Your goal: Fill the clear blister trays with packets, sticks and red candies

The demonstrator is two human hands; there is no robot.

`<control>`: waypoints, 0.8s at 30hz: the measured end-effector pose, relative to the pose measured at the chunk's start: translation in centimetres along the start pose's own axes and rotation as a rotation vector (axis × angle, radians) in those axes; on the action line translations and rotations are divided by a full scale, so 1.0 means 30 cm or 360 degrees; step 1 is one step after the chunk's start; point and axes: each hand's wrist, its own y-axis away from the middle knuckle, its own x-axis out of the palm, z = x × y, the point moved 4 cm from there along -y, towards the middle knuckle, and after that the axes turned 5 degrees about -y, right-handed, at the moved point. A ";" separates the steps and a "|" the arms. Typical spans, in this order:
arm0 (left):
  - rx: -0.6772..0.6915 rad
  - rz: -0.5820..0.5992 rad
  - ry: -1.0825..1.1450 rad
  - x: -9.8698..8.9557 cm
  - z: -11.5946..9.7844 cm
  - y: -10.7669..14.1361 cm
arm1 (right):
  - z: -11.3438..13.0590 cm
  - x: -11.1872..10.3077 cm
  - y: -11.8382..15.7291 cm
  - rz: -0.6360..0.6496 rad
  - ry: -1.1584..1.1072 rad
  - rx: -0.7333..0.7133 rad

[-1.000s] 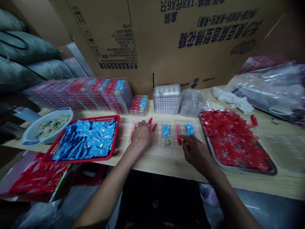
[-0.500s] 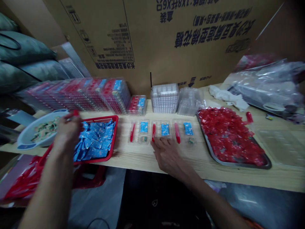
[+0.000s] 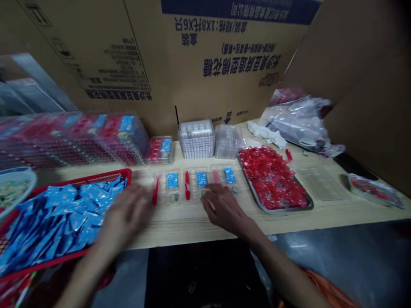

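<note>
Left hand (image 3: 130, 211)'s a total blur between the red basket (image 3: 129, 174) of blue packets (image 3: 81, 214) and three clear trays (image 3: 193, 185); right hand (image 3: 223, 208)'s by the middle and right ones.

Clear, glossy plastic compartment trays (image 3: 193, 179); smooth red plastic sticks (image 3: 187, 186); shiny blue film sachets (image 3: 66, 218) in a red plastic basket (image 3: 96, 173); crinkled, glossy red packets (image 3: 272, 177) in a metal-looking pan (image 3: 293, 209); tabletop (image 3: 180, 229) shows pale wood grain; carton (image 3: 180, 85) is matt brown cardboard.

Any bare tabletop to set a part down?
Two patches: the table strip in front of the three clear boxes, between left hand and right hand; and the wood right of the gray tray, in front of the clear tray. Crowded: left, where the red basket and bowl sit side by side, and the back row of stacks.
</note>
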 end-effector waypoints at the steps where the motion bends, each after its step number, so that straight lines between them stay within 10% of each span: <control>1: 0.0115 0.0089 -0.0058 0.089 -0.076 0.016 | -0.028 -0.017 0.004 -0.0067 -0.0013 0.0042; 5: 0.0271 0.0079 -0.0115 0.277 -0.221 0.048 | -0.207 -0.110 0.057 -0.0355 -0.0044 0.0233; 11: 0.0197 -0.0306 0.0440 0.197 -0.304 -0.104 | -0.504 -0.289 0.192 -0.1165 -0.0442 0.0873; 14: 0.0393 -0.0165 0.0557 0.225 -0.571 -0.211 | -0.508 -0.266 0.166 -0.1354 -0.1285 0.0999; 18: 0.1078 -0.0023 0.0566 0.343 -0.975 -0.308 | -0.413 -0.256 0.112 -0.0856 -0.2213 0.0938; 20: 0.1156 0.0169 0.0539 0.409 -1.064 -0.349 | -0.401 -0.340 0.139 -0.0770 -0.2233 0.0899; 24: 0.0481 0.0560 0.0624 0.484 -1.052 -0.456 | -0.401 -0.579 0.201 -0.1197 -0.1485 0.0728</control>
